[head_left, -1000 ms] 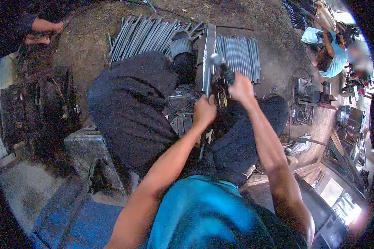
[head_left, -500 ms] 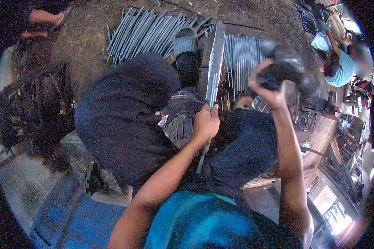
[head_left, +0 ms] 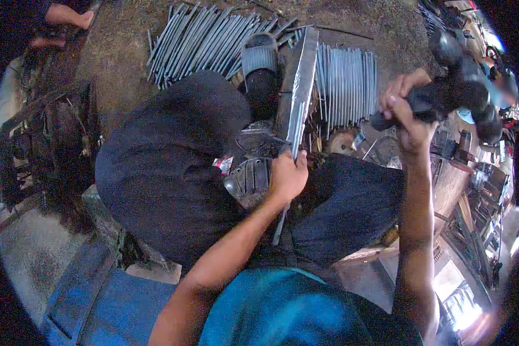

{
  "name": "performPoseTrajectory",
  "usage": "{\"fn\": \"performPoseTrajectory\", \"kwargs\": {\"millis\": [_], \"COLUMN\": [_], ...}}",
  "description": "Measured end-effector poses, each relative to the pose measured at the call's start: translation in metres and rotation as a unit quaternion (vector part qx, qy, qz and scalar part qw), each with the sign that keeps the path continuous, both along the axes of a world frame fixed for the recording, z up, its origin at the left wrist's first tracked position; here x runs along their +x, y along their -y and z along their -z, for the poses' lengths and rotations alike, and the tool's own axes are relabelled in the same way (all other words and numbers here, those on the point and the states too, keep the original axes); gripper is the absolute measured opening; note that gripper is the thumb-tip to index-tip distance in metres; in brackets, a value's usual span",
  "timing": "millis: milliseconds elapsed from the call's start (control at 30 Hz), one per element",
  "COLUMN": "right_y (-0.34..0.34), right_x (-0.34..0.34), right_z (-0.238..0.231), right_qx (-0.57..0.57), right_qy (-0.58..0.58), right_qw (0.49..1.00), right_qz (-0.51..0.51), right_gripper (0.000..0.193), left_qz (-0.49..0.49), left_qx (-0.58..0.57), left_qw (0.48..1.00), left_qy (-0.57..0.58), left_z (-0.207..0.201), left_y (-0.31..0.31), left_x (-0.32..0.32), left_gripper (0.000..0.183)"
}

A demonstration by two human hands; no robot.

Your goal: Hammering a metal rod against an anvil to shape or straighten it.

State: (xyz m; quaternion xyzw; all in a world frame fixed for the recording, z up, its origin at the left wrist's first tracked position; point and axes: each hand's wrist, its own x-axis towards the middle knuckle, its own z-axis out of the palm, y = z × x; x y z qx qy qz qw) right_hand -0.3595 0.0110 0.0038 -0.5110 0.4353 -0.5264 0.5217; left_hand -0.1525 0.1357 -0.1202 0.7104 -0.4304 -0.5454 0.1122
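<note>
My left hand (head_left: 288,175) is closed around a thin grey metal rod (head_left: 299,130). The rod's far part lies along a long metal bar (head_left: 304,69) with a shiny upper face; its near end (head_left: 279,229) sticks out below my hand. To the right, my right hand (head_left: 408,112) is raised, with its fingers wrapped round the dark handle of a hammer (head_left: 467,78). The hammer's bulky black head is smeared by motion, well apart from the rod and the bar.
Many metal rods (head_left: 205,43) lie in a heap beyond my left knee; another row of rods (head_left: 347,86) lies right of the bar. My sandalled foot (head_left: 259,57) rests between. A ribbed metal part (head_left: 254,176) sits between my legs. Another person's foot (head_left: 69,16) shows at the far left.
My right hand has moved to the right with the hammer, away from the bar. The left hand has stayed nearly in place, still gripping the rod.
</note>
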Motion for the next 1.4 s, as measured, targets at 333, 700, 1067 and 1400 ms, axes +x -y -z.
{"fn": "performPoseTrajectory", "kwargs": {"millis": [333, 700, 1067, 1400], "right_y": [0.008, -0.03, 0.011, 0.009], "right_x": [0.012, 0.014, 0.031, 0.048], "right_z": [0.027, 0.11, -0.013, 0.001], "right_qx": [0.089, 0.291, -0.065, 0.122], "right_qy": [-0.534, -0.483, 0.037, -0.351], "right_qw": [0.84, 0.826, 0.997, 0.928], "right_qz": [-0.042, -0.003, -0.027, 0.018], "right_gripper": [0.045, 0.033, 0.02, 0.042], "left_qz": [0.03, 0.031, 0.034, 0.003], "left_qx": [-0.039, -0.032, 0.054, 0.206], "left_qw": [0.999, 0.998, 0.994, 0.969], "left_qy": [-0.005, -0.05, -0.088, -0.136], "left_z": [0.017, 0.013, 0.028, 0.011], "left_y": [-0.009, 0.003, 0.004, 0.011], "left_x": [0.0, -0.005, 0.013, 0.014], "left_gripper": [0.019, 0.009, 0.007, 0.008]}}
